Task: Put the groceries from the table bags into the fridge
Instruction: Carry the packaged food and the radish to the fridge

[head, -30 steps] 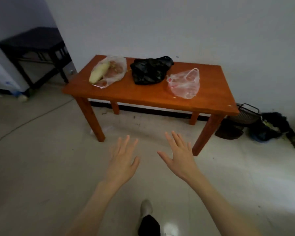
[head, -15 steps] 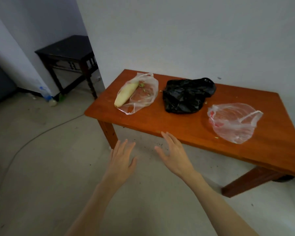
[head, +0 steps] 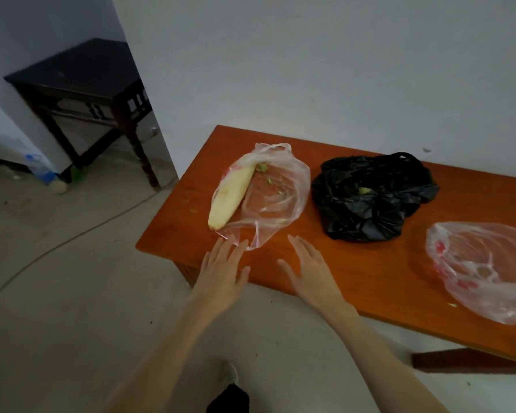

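Groceries are seen in three bags on the table; nothing is taken out yet. A pale vegetable lies near the left edge. Left hand and right hand are held open, fingers spread, nothing gripped. No fridge is seen.

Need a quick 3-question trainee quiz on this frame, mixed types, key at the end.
1. True or false: the left hand grips the black bag.
2. How many bags lie on the table?
3. Which bag holds the pale long vegetable? A) black bag B) clear bag on the left C) clear bag on the right

Key: 1 false, both it and the right hand are open; 2 three; 3 B.
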The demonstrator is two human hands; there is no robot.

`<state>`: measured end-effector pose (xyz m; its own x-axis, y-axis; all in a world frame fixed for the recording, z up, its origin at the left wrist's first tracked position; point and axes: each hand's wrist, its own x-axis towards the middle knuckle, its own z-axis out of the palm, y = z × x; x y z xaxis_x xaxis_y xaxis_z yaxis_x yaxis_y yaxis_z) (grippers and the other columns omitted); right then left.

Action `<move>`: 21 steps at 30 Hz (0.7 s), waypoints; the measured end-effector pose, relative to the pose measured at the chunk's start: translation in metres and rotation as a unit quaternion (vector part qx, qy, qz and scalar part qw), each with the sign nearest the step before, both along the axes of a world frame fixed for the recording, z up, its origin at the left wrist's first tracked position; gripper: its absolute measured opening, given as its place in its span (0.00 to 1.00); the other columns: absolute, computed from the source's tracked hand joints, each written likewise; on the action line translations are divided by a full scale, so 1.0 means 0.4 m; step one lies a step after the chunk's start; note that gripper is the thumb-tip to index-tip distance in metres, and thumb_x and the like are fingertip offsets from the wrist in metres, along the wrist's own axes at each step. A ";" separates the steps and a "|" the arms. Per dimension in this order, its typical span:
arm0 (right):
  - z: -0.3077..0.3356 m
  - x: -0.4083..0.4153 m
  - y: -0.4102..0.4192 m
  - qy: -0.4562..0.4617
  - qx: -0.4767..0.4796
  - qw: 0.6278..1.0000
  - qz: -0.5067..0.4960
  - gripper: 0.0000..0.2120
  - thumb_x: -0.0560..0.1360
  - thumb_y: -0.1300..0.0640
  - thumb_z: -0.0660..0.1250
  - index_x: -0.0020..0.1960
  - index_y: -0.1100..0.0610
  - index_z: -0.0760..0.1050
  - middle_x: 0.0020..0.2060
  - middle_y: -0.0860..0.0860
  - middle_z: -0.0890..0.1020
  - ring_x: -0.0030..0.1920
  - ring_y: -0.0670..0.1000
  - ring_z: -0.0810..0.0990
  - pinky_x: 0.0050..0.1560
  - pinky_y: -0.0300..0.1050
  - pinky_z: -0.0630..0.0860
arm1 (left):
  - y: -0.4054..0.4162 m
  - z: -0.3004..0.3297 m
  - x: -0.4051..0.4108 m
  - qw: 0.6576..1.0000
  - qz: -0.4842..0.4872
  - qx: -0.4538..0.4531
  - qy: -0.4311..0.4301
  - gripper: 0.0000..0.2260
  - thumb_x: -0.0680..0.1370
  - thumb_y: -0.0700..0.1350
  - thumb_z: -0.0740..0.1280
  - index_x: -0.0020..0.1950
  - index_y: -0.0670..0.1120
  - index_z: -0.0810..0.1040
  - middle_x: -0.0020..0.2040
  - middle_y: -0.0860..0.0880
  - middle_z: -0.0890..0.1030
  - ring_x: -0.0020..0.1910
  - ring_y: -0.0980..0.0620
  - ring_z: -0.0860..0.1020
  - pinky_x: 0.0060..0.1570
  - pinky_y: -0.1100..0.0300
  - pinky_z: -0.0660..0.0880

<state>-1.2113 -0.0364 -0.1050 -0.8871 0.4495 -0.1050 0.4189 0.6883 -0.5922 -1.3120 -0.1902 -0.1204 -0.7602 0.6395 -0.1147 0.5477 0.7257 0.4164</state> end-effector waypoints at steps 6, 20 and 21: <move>0.004 -0.205 0.006 0.038 -0.022 0.999 -0.016 0.24 0.78 0.52 0.62 0.72 0.55 0.62 0.70 0.53 0.68 0.71 0.52 0.64 0.68 0.43 0.60 | 0.033 -0.026 -0.216 1.000 -0.024 -0.014 -0.010 0.25 0.81 0.49 0.56 0.76 0.53 0.52 0.77 0.49 0.50 0.76 0.48 0.47 0.73 0.49 0.51; -0.117 -0.614 0.143 -0.020 -0.248 0.961 -0.120 0.19 0.78 0.52 0.61 0.67 0.56 0.70 0.58 0.52 0.79 0.56 0.47 0.75 0.54 0.37 0.68 | 0.163 -0.144 -0.475 0.995 -0.030 -0.065 -0.073 0.24 0.80 0.48 0.57 0.75 0.50 0.54 0.75 0.47 0.54 0.73 0.47 0.53 0.70 0.51 0.61; -0.123 -0.637 0.145 -0.024 -0.269 0.955 -0.124 0.18 0.78 0.52 0.61 0.66 0.56 0.71 0.58 0.52 0.79 0.55 0.48 0.76 0.53 0.38 0.68 | 0.169 -0.146 -0.486 0.996 -0.024 -0.052 -0.071 0.25 0.79 0.46 0.58 0.75 0.50 0.55 0.74 0.47 0.55 0.72 0.47 0.54 0.68 0.53 0.64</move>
<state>-1.4661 0.0216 -0.1543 -0.7487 0.5146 -0.4179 0.5647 0.1650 -0.8086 -1.5064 -0.1228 -0.1788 -0.7008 0.6529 -0.2874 0.5226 0.7441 0.4162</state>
